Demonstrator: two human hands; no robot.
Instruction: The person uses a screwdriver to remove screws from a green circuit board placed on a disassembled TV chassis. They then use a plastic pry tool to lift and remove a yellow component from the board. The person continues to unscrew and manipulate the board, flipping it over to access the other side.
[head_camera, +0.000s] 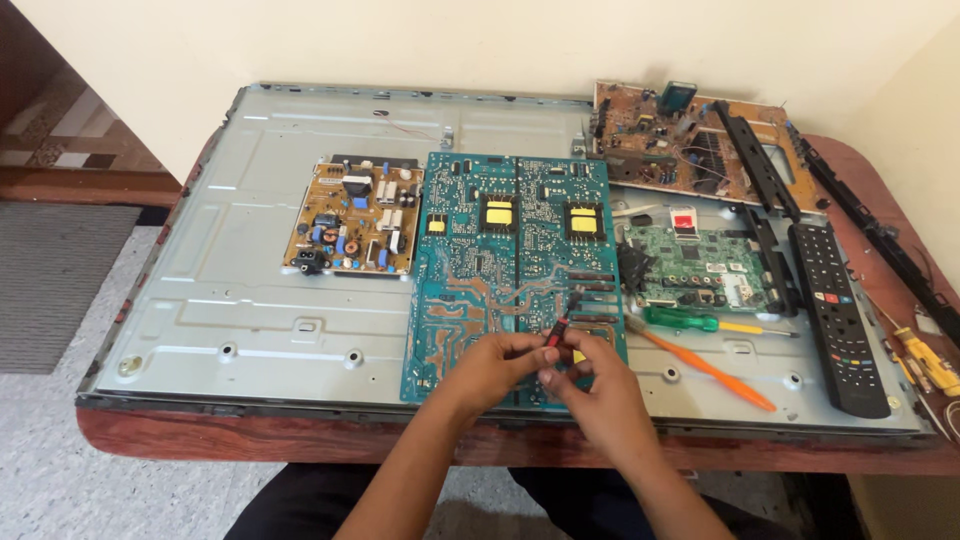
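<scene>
Both hands, left hand (497, 362) and right hand (588, 385), pinch a slim red-black probe (561, 325) over the flat teal circuit board (470, 290) lying in the metal panel (220, 300).

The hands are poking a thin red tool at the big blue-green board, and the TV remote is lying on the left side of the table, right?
Not quite: in the head view the remote lies on the right side. The rest holds: both hands, left hand and right hand, hold a thin red tool over the blue-green board.
</scene>
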